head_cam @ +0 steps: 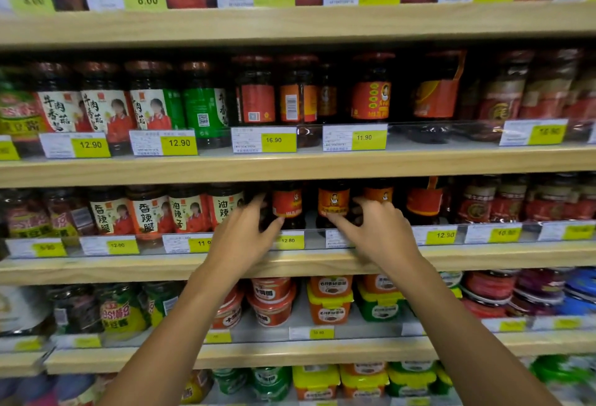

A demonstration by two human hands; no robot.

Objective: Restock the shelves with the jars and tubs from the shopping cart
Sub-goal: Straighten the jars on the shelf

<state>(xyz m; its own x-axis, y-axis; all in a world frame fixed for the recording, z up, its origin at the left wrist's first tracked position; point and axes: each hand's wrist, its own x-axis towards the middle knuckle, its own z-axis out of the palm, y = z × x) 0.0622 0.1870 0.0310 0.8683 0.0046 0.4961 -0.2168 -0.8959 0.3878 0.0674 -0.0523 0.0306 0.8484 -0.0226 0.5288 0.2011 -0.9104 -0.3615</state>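
Both my arms reach up to the third shelf (pixel 300 265). My left hand (pixel 248 234) has its fingers and thumb curled round a dark jar (pixel 266 210) that stands just left of a red-labelled jar (pixel 287 204). My right hand (pixel 374 231) curls round another dark jar (pixel 355 212), which sits between two orange-labelled jars (pixel 333 201), (pixel 379 194). Each held jar is mostly hidden by the fingers, and both stand behind the clear shelf rail with its price tags (pixel 288 240). The shopping cart is out of view.
Jars with white and red labels (pixel 146 212) fill the shelf to the left, and red-labelled jars (pixel 477 204) fill it to the right. Shelves above hold more sauce jars (pixel 371 96). The shelf below carries stacked red, orange and green tubs (pixel 329 300).
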